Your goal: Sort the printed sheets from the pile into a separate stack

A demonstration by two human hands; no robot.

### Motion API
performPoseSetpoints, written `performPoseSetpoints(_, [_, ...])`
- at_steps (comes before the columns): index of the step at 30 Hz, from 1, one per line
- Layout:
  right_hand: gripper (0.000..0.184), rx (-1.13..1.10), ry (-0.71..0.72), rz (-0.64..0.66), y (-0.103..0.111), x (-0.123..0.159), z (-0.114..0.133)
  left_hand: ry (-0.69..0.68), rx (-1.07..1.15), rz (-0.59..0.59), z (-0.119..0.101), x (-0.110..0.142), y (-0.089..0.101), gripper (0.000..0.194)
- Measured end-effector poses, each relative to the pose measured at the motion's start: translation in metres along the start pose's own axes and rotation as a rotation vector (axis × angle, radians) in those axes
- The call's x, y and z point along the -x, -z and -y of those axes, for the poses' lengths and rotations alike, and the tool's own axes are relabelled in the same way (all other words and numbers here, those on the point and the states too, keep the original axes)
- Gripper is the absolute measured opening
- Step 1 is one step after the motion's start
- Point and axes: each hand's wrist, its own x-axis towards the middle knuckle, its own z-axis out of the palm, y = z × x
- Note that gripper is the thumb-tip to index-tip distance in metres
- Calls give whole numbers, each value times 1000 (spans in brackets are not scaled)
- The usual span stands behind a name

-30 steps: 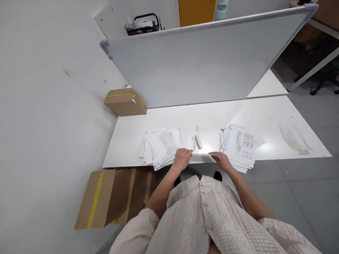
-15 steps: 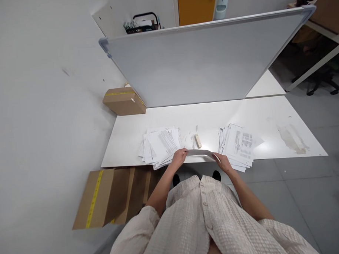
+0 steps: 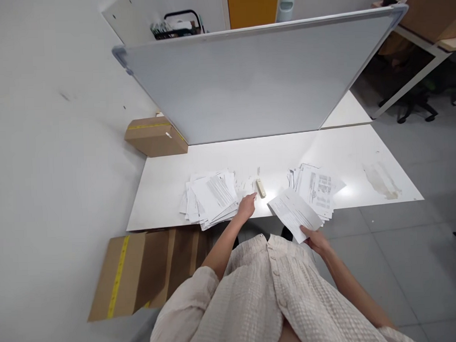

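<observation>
My right hand (image 3: 314, 239) pinches a printed paper sheet (image 3: 294, 213) by its near right corner; whether it is one sheet or a few I cannot tell. The sheet tilts in front of the right paper pile (image 3: 318, 190) and covers part of it. My left hand (image 3: 247, 206) is empty, its fingers stretched toward a small beige tool that looks like a stapler (image 3: 260, 188). A small gap seems to part the fingertips from it. Left of that hand lies a loose, fanned paper pile (image 3: 210, 196).
A large whiteboard (image 3: 240, 86) stands along the back of the white table (image 3: 363, 181). One cardboard box (image 3: 157, 136) sits at the table's back left. Open cardboard boxes (image 3: 117, 279) stand below the left front edge. Small scraps lie near the beige tool.
My left hand has let go of the paper and moved toward the beige tool. My right hand has drawn the sheet right and nearer, so its printed face now shows.
</observation>
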Motion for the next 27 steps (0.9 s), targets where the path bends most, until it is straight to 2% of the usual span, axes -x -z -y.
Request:
performPoseSetpoints(4, [27, -57, -40, 14, -23, -8, -13, -30, -72, 87, 3, -7, -9, 43])
performPoseSetpoints(9, [33, -151, -63, 23, -42, -24, -25, -30, -196, 185, 3, -18, -14, 57])
performPoseSetpoints(20, [36, -219, -67, 28, -60, -32, -26, -43, -336, 256, 4, -23, -20, 63])
performPoseSetpoints(27, [38, -237, -76, 8, -61, -37, -29, 46, -472, 348, -6, -24, -20, 62])
